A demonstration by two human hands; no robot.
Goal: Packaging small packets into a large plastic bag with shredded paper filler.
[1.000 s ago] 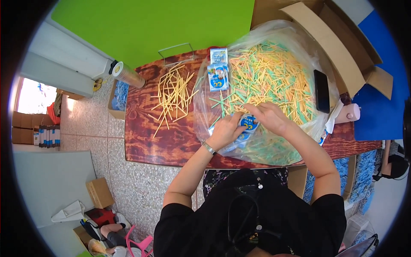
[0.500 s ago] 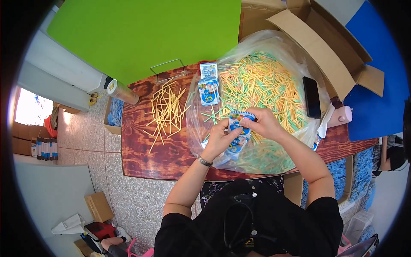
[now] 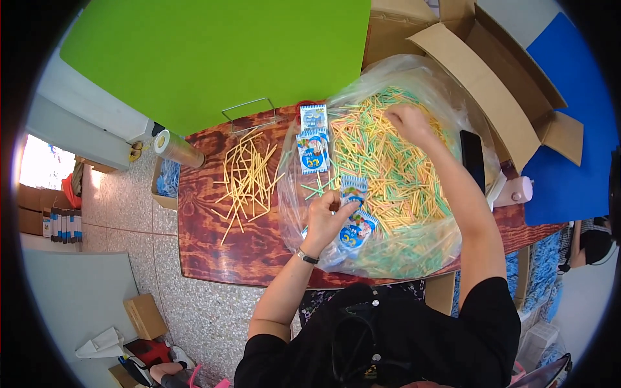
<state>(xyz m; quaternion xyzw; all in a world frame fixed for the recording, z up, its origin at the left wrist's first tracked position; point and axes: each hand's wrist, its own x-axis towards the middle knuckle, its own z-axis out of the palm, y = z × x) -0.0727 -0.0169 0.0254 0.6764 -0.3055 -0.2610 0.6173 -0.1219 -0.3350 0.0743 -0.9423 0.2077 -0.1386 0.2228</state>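
Note:
My left hand [image 3: 325, 222] pinches a small blue-and-white packet [image 3: 353, 188] upright between thumb and fingers. Just under it, another blue-and-white packet [image 3: 359, 227] lies on the clear plastic bag. My right hand [image 3: 410, 123] is over the far part of a big heap of thin pastel sticks [image 3: 394, 171], yellow, green and pink. Its fingers are bent together, and whether they grip any sticks is hidden. The heap lies in the wide-open clear plastic bag [image 3: 414, 249]. Left of the heap, more packets [image 3: 313, 151] lie in a short column.
Loose yellow sticks [image 3: 249, 178] lie scattered on the red-brown wooden table [image 3: 220, 255]. Behind are a wire stand [image 3: 249, 115] and a green board [image 3: 213, 58]. A clear roll [image 3: 178, 149] stands at left. On the right are a black phone [image 3: 473, 158], a pink bottle [image 3: 514, 192] and cardboard box [image 3: 479, 84].
My right hand has let go of the packet and moved away, up and over the stick heap. My left hand keeps the packet. The whole view has shifted slightly.

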